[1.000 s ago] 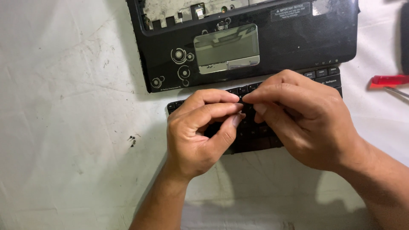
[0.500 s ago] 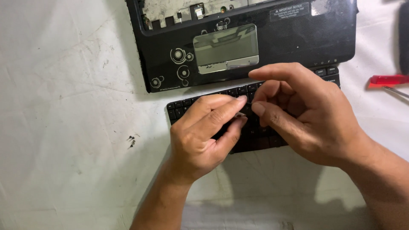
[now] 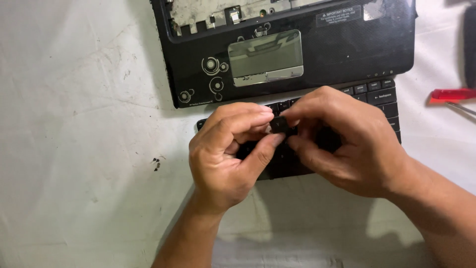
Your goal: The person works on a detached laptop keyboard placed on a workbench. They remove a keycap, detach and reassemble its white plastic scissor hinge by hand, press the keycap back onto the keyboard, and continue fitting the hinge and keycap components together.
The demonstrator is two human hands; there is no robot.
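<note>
A black laptop cover (image 3: 317, 49) with a silver touchpad (image 3: 266, 58) lies at the far side of the white bench (image 3: 74, 149), its near edge just beside a loose black keyboard (image 3: 379, 97). A red-handled screwdriver (image 3: 452, 95) rests off to the right, well apart. Both hands hover over the keyboard and hide most of it. The left hand (image 3: 230, 154) and the right hand (image 3: 342, 141) meet fingertip to fingertip, each pinched shut on a small black keycap (image 3: 279, 124) held between them above the keys.
</note>
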